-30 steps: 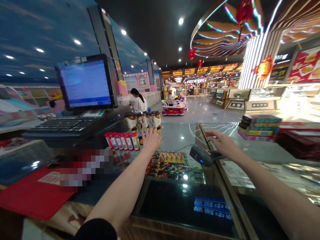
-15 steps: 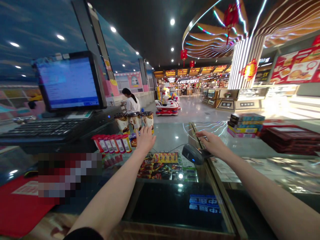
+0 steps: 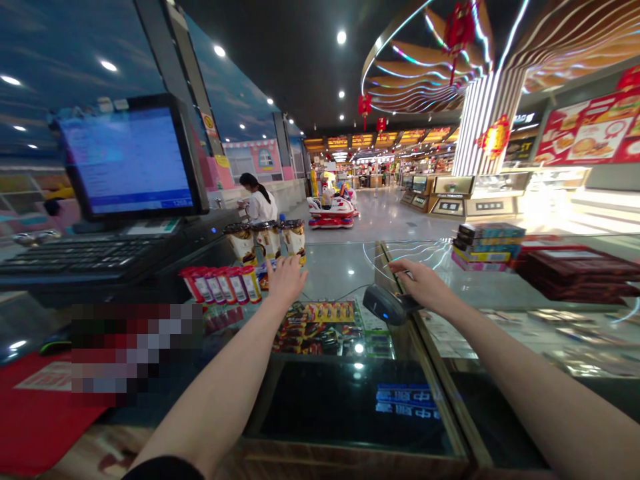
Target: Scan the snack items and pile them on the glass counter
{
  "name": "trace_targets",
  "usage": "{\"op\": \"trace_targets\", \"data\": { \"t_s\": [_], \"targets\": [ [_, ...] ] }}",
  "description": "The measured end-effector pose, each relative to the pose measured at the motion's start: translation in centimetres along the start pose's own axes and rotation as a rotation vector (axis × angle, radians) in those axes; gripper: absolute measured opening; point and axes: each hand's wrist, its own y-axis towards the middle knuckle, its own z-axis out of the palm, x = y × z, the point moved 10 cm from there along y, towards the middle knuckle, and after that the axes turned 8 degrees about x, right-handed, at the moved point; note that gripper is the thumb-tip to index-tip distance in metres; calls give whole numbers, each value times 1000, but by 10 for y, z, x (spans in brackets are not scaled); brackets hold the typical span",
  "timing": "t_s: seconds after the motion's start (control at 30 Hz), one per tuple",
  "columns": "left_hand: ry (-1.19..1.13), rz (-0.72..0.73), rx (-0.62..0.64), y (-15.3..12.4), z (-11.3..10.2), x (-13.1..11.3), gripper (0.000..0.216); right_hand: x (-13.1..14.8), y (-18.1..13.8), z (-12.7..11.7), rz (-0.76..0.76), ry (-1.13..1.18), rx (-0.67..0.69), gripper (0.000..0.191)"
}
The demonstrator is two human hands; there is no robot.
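Observation:
My left hand (image 3: 286, 279) is stretched forward over the glass counter (image 3: 345, 273), fingers extended, just in front of three brown drink cups (image 3: 267, 240) and beside a row of small red-capped bottles (image 3: 220, 285). It holds nothing. My right hand (image 3: 421, 283) lies palm down with fingers spread on the counter's edge, right behind a black barcode scanner (image 3: 384, 305). It rests beside the scanner without gripping it.
A register screen (image 3: 131, 160) and keyboard (image 3: 80, 257) stand at the left above a red mat (image 3: 35, 407). Stacked boxes (image 3: 487, 245) and dark red packs (image 3: 580, 270) sit on the right counter. A seated person (image 3: 259, 200) and ride-on toy cars (image 3: 331, 210) are beyond.
The view has swung slightly to the right, so everything shifted left in frame. Both hands keep the same outstretched pose over the counter.

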Motion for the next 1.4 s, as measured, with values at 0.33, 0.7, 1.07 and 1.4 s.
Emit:
{"op": "trace_targets", "data": {
  "t_s": [0.33,0.7,1.07,1.4],
  "targets": [
    [6,-20,-173,6,-25,-13,63,2,-2,0,12,6,27,34],
    [26,-80,-164,51,-35,1,74,-1,0,2,-4,-6,22,36],
    [37,-74,-204,72,-40,15,48,-6,1,3,-6,-13,12,33],
    [-16,76,-285,77,-52,-4,36,-8,1,3,-13,-14,-6,31]
  ]
}}
